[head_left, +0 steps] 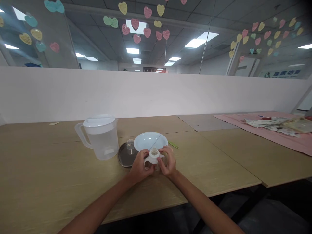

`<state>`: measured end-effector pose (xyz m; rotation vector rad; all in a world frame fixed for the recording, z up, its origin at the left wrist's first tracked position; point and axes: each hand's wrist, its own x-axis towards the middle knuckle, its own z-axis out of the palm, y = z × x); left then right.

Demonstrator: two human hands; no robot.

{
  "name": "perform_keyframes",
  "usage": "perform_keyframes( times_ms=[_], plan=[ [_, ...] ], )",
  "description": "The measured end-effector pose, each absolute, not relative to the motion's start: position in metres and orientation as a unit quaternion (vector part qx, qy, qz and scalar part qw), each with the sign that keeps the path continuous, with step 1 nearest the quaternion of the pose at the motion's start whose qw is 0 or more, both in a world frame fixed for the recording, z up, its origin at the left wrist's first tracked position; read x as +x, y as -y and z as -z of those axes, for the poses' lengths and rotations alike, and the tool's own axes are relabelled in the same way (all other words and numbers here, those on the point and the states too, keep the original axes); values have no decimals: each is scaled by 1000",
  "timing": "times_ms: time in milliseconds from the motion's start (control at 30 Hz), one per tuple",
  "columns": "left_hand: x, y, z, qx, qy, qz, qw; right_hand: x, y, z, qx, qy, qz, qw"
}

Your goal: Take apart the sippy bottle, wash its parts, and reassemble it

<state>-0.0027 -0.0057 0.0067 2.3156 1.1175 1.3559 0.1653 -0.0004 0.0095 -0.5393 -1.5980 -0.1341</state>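
Between my two hands is a baby bottle (154, 157) with a white collar, side handles and a pale teat pointing up. My left hand (142, 165) is closed round its left side, by one handle. On the other side my right hand (168, 161) grips it, with the thumb against the white collar. My fingers hide most of the bottle's body. Just beyond them lies a white bowl (146, 140) with a thin straight line across it. Left of the bowl, a clear dome-shaped cap (130, 145) sits on a dark round tray (124, 158).
A translucent lidded pitcher (103, 139) stands left of the tray. A green strip-like utensil (174, 144) lies right of the bowl. Far right, a pink cloth (287, 143) bears packets. A low white wall (146, 94) borders the wooden table (60, 182) at the back.
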Motion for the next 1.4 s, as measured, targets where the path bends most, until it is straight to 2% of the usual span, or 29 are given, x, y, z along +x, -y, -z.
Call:
perform_keyframes(
  times_ms=[100,167,300,400,567,767,933,1167,1400],
  plan=[
    [-2,7,-10,795,-375,-460,120,165,1,-8,-223,701,66,674],
    [-1,9,-15,807,-369,-449,108,166,1,-8,-239,700,23,672],
    [-1,11,-24,826,-358,-426,90,165,-2,-7,-262,730,-86,625],
    [-3,8,-22,829,-360,-421,72,163,-5,-7,-253,755,-106,596],
    [-4,6,-16,821,-380,-421,61,158,-7,-4,-293,724,-143,608],
    [-5,5,-15,824,-379,-418,57,160,-7,-3,-268,706,-238,611],
    [-5,3,-14,822,-368,-431,56,161,-5,-10,-244,736,-215,594],
    [-4,6,-15,805,-382,-448,73,153,-8,-5,-310,686,-219,621],
    [-5,5,-16,800,-380,-448,121,152,-5,-10,-331,714,-199,584]
  ],
)
